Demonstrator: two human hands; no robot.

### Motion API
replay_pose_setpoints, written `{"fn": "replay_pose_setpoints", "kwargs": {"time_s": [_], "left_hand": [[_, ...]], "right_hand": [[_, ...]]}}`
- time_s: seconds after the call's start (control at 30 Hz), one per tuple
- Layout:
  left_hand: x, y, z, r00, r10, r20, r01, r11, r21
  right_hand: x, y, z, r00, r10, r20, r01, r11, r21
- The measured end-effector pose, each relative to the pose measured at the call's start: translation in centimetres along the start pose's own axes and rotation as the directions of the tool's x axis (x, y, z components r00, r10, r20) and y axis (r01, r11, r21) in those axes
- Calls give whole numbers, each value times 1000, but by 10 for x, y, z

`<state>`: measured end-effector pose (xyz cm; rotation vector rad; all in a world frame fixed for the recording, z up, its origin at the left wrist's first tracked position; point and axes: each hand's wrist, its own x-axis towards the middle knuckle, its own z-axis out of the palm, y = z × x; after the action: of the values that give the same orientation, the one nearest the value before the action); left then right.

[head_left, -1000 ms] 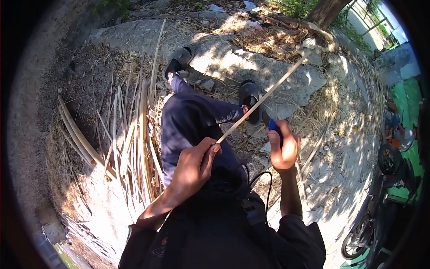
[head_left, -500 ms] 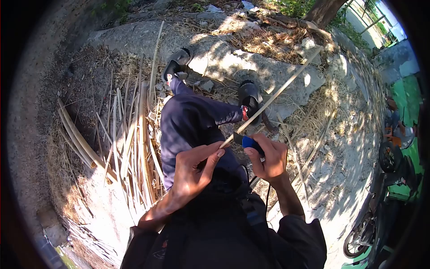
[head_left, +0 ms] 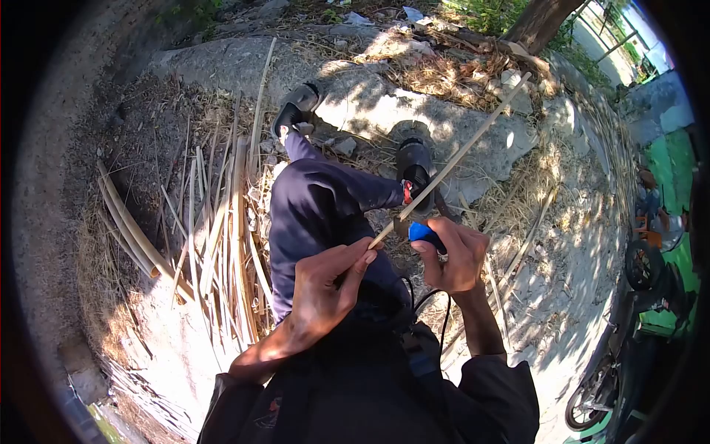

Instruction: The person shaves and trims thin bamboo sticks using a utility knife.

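Note:
My left hand [head_left: 329, 285] pinches the near end of a long, thin bamboo strip [head_left: 462, 154] between thumb and fingers. The strip slants up and away to the right, past my shoe. In my right hand [head_left: 460, 259] is a knife with a blue handle [head_left: 421, 232], the fingers closed round it. Its short dark blade [head_left: 401, 226] lies against or very near the strip, just ahead of my left fingertips; I cannot tell whether they touch.
Split bamboo pieces [head_left: 237, 222] lie piled on the ground to my left, beside thicker curved lengths [head_left: 129, 222]. My crossed legs in dark trousers [head_left: 314, 196] are below the strip. A tree trunk [head_left: 540, 26] stands ahead, and a motorcycle [head_left: 599, 392] is at the right.
My right hand with the knife has shifted slightly right, a little away from my left hand. My left hand keeps its pinch on the strip. The view has moved slightly.

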<state>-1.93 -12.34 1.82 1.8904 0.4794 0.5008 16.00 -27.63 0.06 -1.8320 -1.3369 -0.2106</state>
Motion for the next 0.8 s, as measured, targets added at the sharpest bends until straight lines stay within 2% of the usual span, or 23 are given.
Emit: {"fn": "replay_pose_setpoints", "kwargs": {"time_s": [0.07,0.13,0.27,0.33,0.47,0.53,0.57,0.6,0.63,0.7,0.73,0.8], "left_hand": [[1,3,-2,1000,23,-8,-23,1000,3],[3,10,-7,998,-55,37,53,997,52],[2,2,-5,1000,23,-12,-22,998,52],[0,4,-6,999,-33,-1,33,999,34],[-3,-3,-9,999,-6,-33,7,1000,30],[-3,-3,-10,1000,-23,-9,24,999,27],[-8,-7,-11,1000,-19,-14,19,999,30],[-17,-12,-10,1000,8,5,-9,999,50],[-20,-14,-9,999,37,24,-39,997,67],[-20,-11,-11,999,-11,39,8,998,70],[-20,-9,-12,996,-62,64,57,996,73],[-18,-4,-12,996,-51,72,47,997,60]], "right_hand": [[2,0,0,1000,-11,-15,10,1000,-17],[2,1,0,1000,25,0,-25,999,-38],[4,3,2,1000,3,1,-3,998,-61],[3,1,4,1000,13,3,-13,998,-63],[6,-2,6,1000,21,24,-20,999,-26],[3,2,4,1000,0,26,3,991,-135],[6,9,-2,978,199,-69,-207,966,-154],[9,21,-13,907,387,-165,-412,898,-157],[15,40,-24,879,403,-256,-456,867,-202],[13,43,-24,901,320,-294,-381,907,-179],[12,43,-26,895,327,-302,-392,901,-185],[16,49,-36,914,324,-246,-380,895,-235]]}}
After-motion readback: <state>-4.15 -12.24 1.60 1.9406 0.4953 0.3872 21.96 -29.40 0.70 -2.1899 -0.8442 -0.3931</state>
